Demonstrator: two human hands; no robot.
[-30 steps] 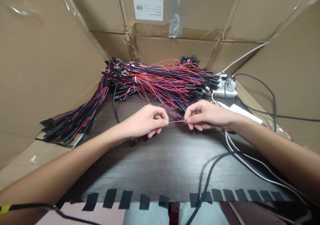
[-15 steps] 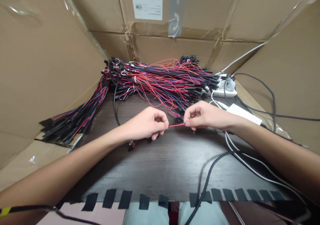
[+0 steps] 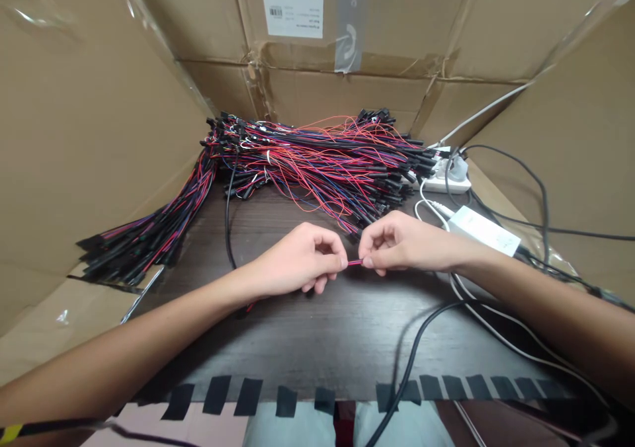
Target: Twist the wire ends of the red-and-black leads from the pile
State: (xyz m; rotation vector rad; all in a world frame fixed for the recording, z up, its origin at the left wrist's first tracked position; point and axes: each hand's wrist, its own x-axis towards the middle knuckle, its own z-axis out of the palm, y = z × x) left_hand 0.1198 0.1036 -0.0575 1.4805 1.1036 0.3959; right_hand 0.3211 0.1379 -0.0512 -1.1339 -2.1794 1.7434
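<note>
Between my two hands runs a short stretch of thin red and dark wires (image 3: 354, 262), pinched at both ends. My left hand (image 3: 307, 260) is closed on the wires with thumb and forefinger. From the other side, my right hand (image 3: 397, 243) pinches them as well, its fingertips close to the left ones. The rest of the wires is hidden behind my hands and left wrist. Just beyond my hands lies a large pile of wire harnesses (image 3: 317, 159) with red, blue and black leads and black ends.
Another harness bunch (image 3: 149, 235) hangs at the left. A white power strip (image 3: 449, 181) and a white adapter box (image 3: 483, 230) sit at the right among cables. A black cable (image 3: 411, 361) crosses the front edge, where black tape pieces (image 3: 248, 396) stick. Cardboard walls (image 3: 347, 96) surround the table.
Both hands have come slightly nearer to me. My left hand has slid right, so the wire stretch showing between the fingertips is shorter.
</note>
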